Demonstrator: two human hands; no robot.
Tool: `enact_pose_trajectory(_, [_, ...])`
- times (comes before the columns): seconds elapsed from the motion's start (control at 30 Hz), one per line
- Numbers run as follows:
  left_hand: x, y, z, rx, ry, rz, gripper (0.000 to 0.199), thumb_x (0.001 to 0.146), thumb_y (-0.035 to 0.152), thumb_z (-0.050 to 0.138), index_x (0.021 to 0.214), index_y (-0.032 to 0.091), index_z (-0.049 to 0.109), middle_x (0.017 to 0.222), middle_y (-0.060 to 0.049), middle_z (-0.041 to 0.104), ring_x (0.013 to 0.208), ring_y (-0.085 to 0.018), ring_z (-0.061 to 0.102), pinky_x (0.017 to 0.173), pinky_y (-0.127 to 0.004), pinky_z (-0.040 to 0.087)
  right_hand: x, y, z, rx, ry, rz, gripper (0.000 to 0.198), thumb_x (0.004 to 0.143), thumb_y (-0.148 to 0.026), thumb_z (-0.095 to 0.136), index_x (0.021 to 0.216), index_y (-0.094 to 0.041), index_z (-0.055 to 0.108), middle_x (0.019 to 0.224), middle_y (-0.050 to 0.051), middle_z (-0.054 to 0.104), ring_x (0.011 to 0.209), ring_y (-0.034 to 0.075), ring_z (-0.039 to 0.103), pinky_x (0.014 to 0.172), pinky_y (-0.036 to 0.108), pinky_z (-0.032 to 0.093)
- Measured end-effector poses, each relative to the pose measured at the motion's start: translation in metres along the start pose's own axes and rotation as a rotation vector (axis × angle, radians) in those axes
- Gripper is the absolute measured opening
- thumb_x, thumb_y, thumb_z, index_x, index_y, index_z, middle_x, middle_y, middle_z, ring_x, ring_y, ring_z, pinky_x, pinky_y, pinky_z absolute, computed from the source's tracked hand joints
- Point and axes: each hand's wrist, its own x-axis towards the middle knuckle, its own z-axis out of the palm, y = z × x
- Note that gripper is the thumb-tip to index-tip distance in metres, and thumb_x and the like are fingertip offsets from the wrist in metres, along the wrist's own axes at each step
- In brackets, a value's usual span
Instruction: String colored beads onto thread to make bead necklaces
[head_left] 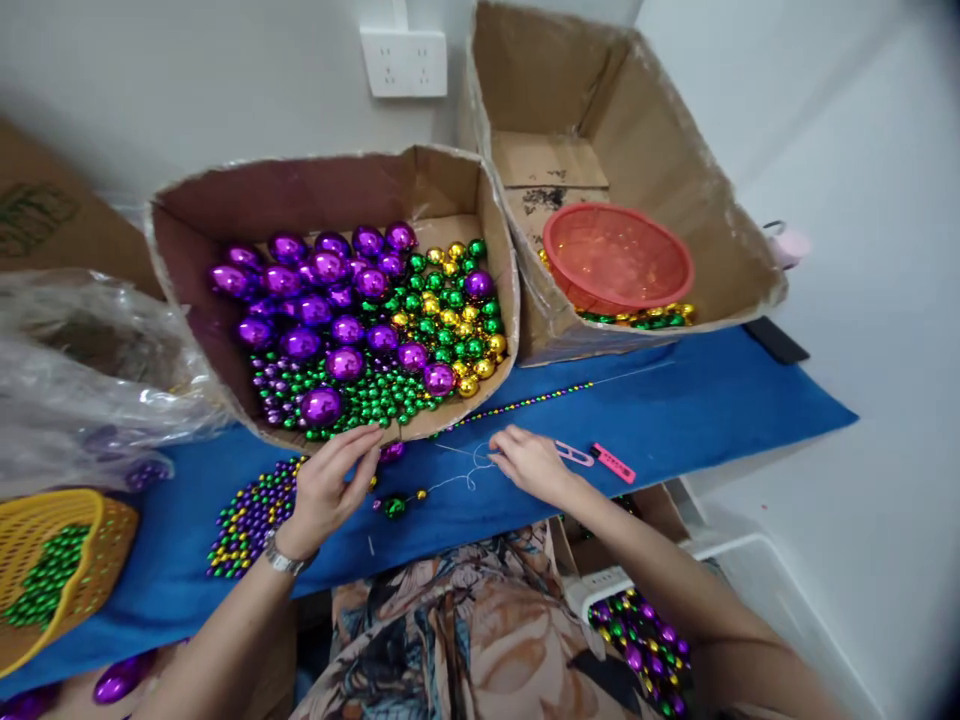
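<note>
My left hand [330, 487], a metal watch on its wrist, reaches to the front wall of the bead box. Its fingers are stretched forward, thumb apart, close to a purple bead [391, 452] on the blue cloth. Fingertips pinched, my right hand [531, 463] is closed on a thin white thread [471, 474] that curls to its left. Along that thread's left end lie a green bead [394, 508] and a small gold bead [421, 494]. Behind the right hand, a strand of small beads [525, 402] stretches along the cloth.
A cardboard box [300, 190] holds purple, green and gold beads. Beside it, another box [667, 130] contains a red basket [619, 257]. Loose small beads [255, 515] and a yellow basket [112, 545] lie left. Pink scissors [576, 454] and a pink cutter [613, 463] lie right.
</note>
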Motion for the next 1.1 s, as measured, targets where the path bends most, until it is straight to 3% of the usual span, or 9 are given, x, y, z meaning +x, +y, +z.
enact_pose_trajectory(0.13, [-0.022, 0.009, 0.013, -0.037, -0.075, -0.015, 0.029, 0.09, 0.016, 0.054, 0.118, 0.022, 0.06, 0.114, -0.007, 0.067, 0.104, -0.019, 0.064, 0.091, -0.034, 0.054, 0.009, 0.013, 0.034, -0.003, -0.031, 0.068, 0.006, 0.081, -0.025, 0.064, 0.08, -0.024, 0.059, 0.082, 0.005, 0.059, 0.067, 0.021, 0.055, 0.055, 0.029, 0.034])
enact_pose_trajectory(0.23, [-0.044, 0.018, 0.032, -0.013, -0.2, 0.004, 0.029, 0.091, 0.019, 0.052, 0.12, 0.021, 0.06, 0.114, -0.009, 0.066, 0.104, -0.02, 0.063, 0.089, -0.034, 0.054, 0.013, 0.015, 0.034, 0.002, -0.04, 0.064, 0.01, 0.08, -0.024, 0.065, 0.075, -0.026, 0.056, 0.08, 0.005, 0.058, 0.068, 0.022, 0.056, 0.055, 0.03, 0.033])
enact_pose_trajectory(0.37, [-0.065, 0.023, 0.063, 0.206, -0.373, 0.062, 0.032, 0.091, 0.024, 0.052, 0.122, 0.022, 0.059, 0.116, -0.011, 0.065, 0.107, -0.026, 0.059, 0.09, -0.044, 0.05, 0.012, 0.011, 0.03, 0.018, -0.038, 0.014, 0.013, 0.08, -0.02, 0.059, 0.07, -0.027, 0.054, 0.078, 0.007, 0.059, 0.071, 0.026, 0.058, 0.056, 0.034, 0.037])
enact_pose_trajectory(0.47, [-0.07, 0.02, 0.074, 0.301, -0.409, 0.103, 0.03, 0.092, 0.024, 0.052, 0.12, 0.022, 0.059, 0.114, -0.011, 0.065, 0.105, -0.027, 0.057, 0.089, -0.045, 0.048, 0.006, 0.009, 0.018, 0.047, -0.049, -0.056, 0.009, 0.084, -0.026, 0.055, 0.078, -0.032, 0.059, 0.08, 0.006, 0.063, 0.079, 0.029, 0.061, 0.063, 0.038, 0.044])
enact_pose_trajectory(0.63, [-0.069, 0.012, 0.069, 0.317, -0.42, 0.164, 0.019, 0.093, 0.02, 0.05, 0.108, 0.019, 0.062, 0.098, -0.008, 0.065, 0.088, -0.022, 0.057, 0.078, -0.038, 0.047, -0.012, 0.001, -0.007, 0.32, 0.065, -0.117, 0.018, 0.093, -0.038, 0.046, 0.092, -0.034, 0.063, 0.089, 0.006, 0.065, 0.085, 0.026, 0.061, 0.075, 0.042, 0.047])
enact_pose_trajectory(0.7, [-0.069, 0.008, 0.066, 0.298, -0.439, 0.161, 0.021, 0.092, 0.016, 0.048, 0.108, 0.02, 0.061, 0.096, -0.007, 0.064, 0.084, -0.021, 0.056, 0.076, -0.036, 0.046, -0.016, -0.006, -0.011, 0.554, 0.201, -0.045, 0.018, 0.095, -0.039, 0.044, 0.089, -0.031, 0.059, 0.074, 0.003, 0.058, 0.069, 0.021, 0.058, 0.065, 0.037, 0.046])
enact_pose_trajectory(0.77, [-0.07, 0.005, 0.062, 0.272, -0.446, 0.141, 0.025, 0.092, 0.013, 0.046, 0.111, 0.021, 0.06, 0.095, -0.008, 0.063, 0.084, -0.021, 0.055, 0.076, -0.036, 0.045, -0.018, -0.014, -0.015, 0.841, 0.345, 0.075, 0.019, 0.095, -0.043, 0.043, 0.087, -0.029, 0.053, 0.061, -0.003, 0.044, 0.05, 0.015, 0.044, 0.049, 0.029, 0.037])
enact_pose_trajectory(0.87, [-0.071, 0.001, 0.058, 0.247, -0.441, 0.106, 0.029, 0.091, 0.012, 0.045, 0.115, 0.021, 0.059, 0.095, -0.008, 0.062, 0.084, -0.021, 0.055, 0.078, -0.037, 0.045, -0.015, -0.022, -0.026, 1.159, 0.436, 0.198, 0.024, 0.093, -0.05, 0.045, 0.083, -0.029, 0.047, 0.059, -0.007, 0.028, 0.041, 0.01, 0.022, 0.04, 0.022, 0.022])
enact_pose_trajectory(1.1, [-0.078, -0.004, 0.049, 0.25, -0.456, 0.05, 0.029, 0.091, 0.013, 0.046, 0.115, 0.023, 0.059, 0.098, -0.008, 0.062, 0.088, -0.021, 0.055, 0.082, -0.038, 0.045, -0.019, -0.011, -0.064, 1.165, 0.52, 0.209, 0.022, 0.09, -0.051, 0.053, 0.081, -0.03, 0.05, 0.059, -0.007, 0.024, 0.04, 0.009, 0.015, 0.039, 0.023, 0.016])
